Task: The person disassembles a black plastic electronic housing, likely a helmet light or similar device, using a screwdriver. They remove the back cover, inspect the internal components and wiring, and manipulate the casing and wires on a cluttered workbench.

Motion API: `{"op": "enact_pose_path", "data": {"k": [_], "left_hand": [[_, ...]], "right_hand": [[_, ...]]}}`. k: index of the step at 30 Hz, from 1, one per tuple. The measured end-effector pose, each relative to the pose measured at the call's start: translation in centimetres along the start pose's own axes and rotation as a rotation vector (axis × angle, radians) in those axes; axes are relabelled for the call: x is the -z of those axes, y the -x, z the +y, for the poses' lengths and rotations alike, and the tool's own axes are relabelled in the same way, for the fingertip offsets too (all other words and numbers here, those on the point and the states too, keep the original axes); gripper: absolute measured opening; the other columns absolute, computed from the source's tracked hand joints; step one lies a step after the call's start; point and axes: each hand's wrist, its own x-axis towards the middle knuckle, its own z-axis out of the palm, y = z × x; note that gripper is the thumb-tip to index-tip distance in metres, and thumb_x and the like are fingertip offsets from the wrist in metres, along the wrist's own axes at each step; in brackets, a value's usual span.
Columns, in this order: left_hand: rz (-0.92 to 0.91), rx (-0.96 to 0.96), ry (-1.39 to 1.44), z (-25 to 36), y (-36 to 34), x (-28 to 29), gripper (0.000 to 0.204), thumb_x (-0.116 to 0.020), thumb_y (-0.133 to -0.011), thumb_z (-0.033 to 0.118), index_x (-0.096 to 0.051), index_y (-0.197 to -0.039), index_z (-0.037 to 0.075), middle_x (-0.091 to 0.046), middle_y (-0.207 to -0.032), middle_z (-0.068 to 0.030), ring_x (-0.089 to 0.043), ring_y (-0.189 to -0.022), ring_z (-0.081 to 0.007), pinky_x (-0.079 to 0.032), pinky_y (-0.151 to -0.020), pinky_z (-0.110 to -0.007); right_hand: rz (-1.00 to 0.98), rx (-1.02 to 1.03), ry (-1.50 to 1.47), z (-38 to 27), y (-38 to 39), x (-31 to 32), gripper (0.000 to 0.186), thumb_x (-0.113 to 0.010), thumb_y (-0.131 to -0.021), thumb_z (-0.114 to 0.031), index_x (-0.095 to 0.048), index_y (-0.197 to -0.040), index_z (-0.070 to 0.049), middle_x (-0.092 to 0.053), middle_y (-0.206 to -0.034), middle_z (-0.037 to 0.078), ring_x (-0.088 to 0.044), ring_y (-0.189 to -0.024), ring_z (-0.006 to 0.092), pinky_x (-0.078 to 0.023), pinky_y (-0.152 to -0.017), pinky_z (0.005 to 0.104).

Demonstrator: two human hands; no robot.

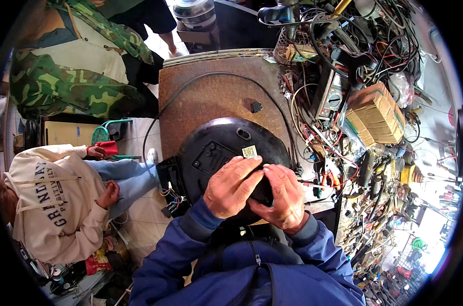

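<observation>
The black round appliance (226, 153) is lain upside down at the workbench's (201, 97) near edge, gripped by both the left hand (232, 186) and the right hand (281, 196), its base not yet opened.

A worn brown workbench (216, 92) fills the middle, its top rusty and scuffed. Toward three o'clock lies a heap of tangled wires (364, 41), tools, a multimeter (331, 94) and a stack of cardboard packets (377, 112). At nine o'clock a seated person in a cream hoodie (48, 199) waits on a pale tiled floor (139, 224); at eleven stands someone in camouflage (73, 61).
</observation>
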Motion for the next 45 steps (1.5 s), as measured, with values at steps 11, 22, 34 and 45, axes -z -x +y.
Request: {"op": "enact_pose_path", "data": {"k": [11, 22, 34, 45], "left_hand": [[0.490, 0.453, -0.102, 1.8, 1.6, 2.7, 0.047, -0.061, -0.095, 0.012, -0.052, -0.139, -0.001, -0.056, -0.139, -0.0188, -0.058, -0.119, -0.0311, -0.047, -0.102, -0.045], [0.480, 1.155, 1.138, 0.0, -1.4, 4.7, 0.028, -0.069, -0.099, 0.024, -0.064, -0.121, 0.008, -0.072, -0.110, -0.0030, -0.071, -0.093, -0.0153, -0.057, -0.071, -0.029], [0.801, 1.015, 1.055, -1.6, 3.3, 11.1, 0.022, -0.065, -0.100, 0.009, -0.063, -0.121, 0.001, -0.074, -0.111, -0.0096, -0.074, -0.096, -0.0202, -0.064, -0.081, -0.037], [0.886, 1.084, 1.065, -2.2, 11.2, 11.4, 0.026, -0.059, -0.103, 0.004, -0.059, -0.129, 0.005, -0.069, -0.122, -0.0100, -0.070, -0.108, -0.0228, -0.063, -0.089, -0.041]], "right_hand": [[0.014, 0.039, 0.020, 0.8, -1.0, 0.8, 0.083, -0.092, -0.064, -0.015, -0.054, -0.136, 0.002, -0.065, -0.124, 0.022, -0.064, -0.111, 0.0444, -0.054, -0.098, 0.0505], [-0.027, 0.117, -0.006, -0.1, -5.1, 1.9, 0.080, -0.092, -0.065, -0.022, -0.055, -0.132, 0.002, -0.063, -0.126, 0.023, -0.062, -0.113, 0.0435, -0.052, -0.100, 0.0494], [0.039, -0.498, -0.171, 3.4, -0.6, 5.4, 0.008, -0.075, -0.090, -0.004, -0.072, -0.097, 0.000, -0.068, -0.085, 0.008, -0.066, -0.074, 0.0153, -0.053, -0.070, 0.0293], [-0.129, -0.527, -0.246, -0.9, 5.6, -0.4, 0.008, -0.076, -0.085, -0.001, -0.072, -0.093, -0.001, -0.070, -0.085, 0.013, -0.067, -0.073, 0.0261, -0.053, -0.068, 0.0349]]}}
